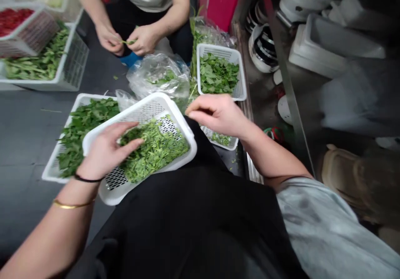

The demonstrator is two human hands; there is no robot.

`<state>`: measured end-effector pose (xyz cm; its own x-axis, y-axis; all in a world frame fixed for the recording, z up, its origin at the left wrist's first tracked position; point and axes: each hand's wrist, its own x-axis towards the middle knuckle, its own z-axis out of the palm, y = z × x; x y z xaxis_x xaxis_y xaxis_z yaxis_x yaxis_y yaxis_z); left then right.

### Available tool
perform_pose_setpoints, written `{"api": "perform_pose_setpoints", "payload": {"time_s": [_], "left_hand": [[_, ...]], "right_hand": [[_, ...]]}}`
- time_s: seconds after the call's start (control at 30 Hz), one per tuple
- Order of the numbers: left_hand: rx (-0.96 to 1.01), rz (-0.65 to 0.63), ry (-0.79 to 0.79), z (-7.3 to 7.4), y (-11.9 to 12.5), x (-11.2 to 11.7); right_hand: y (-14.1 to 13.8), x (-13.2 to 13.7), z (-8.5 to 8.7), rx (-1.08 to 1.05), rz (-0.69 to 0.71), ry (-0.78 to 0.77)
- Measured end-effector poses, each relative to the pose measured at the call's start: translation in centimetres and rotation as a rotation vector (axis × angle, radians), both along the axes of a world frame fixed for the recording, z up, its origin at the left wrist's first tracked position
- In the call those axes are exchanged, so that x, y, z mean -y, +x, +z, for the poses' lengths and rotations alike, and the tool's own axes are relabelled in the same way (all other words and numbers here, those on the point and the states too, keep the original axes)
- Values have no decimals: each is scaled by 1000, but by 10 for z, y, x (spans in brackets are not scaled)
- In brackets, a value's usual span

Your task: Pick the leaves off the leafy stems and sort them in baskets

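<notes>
A white perforated plastic basket (184,156) rests tilted on my lap, with small leafy greens (153,150) heaped on its bottom. My left hand (109,148) reaches over the basket's left side, thumb and fingers apart at the edge of the greens; whether the fingertips touch them I cannot tell. Just beyond the basket's right rim, my right hand (215,110) hangs with thumb and fingertips pinched together. Anything between those fingertips is too small or hidden to make out. Beneath the right hand, a small white basket (233,143) with a few greens is partly covered.
A co-worker's hands (128,39) hold a thin green stem opposite me. Around us stand a basket of leaves (50,175), another leaf-filled basket (242,79), a plastic bag (159,73) and stacked crates (75,62) at left. A metal shelf edge (290,87) runs along the right.
</notes>
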<state>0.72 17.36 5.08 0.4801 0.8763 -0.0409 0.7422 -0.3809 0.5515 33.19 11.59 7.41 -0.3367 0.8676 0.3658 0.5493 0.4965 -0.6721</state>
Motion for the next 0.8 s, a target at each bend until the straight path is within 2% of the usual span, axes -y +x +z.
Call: {"api": "perform_pose_setpoints", "payload": {"time_s": [0.03, 0.13, 0.2, 0.23, 0.33, 0.43, 0.5, 0.57, 0.7, 0.73, 0.8], "left_hand": [[-53, -26, 47, -12, -14, 9], [-118, -76, 16, -40, -45, 34], [-76, -116, 2, -46, -57, 49], [-53, -144, 0, -46, -61, 56], [-61, -237, 2, -43, -65, 72], [-197, -273, 44, -42, -55, 73], [-282, -266, 77, -41, -46, 65], [-307, -222, 89, -38, -41, 49], [-229, -15, 85, -35, -47, 14], [-200, 5, 80, -35, -51, 8], [-124, -33, 48, -37, -60, 5]], "right_hand": [[-18, -3, -3, 88, 89, -11], [-67, -1, -7, 434, 425, -117], [-89, 5, -7, 651, 631, -226], [-96, 8, -6, 721, 680, -273], [-113, 9, -4, 846, 649, -394], [-127, 2, -6, 985, 652, -482], [-135, -6, -8, 1021, 625, -469], [-136, -14, -6, 987, 507, -386], [-119, -21, 1, 888, 221, -247], [-112, -19, 2, 861, 210, -242], [-99, -10, -1, 799, 302, -254]]}}
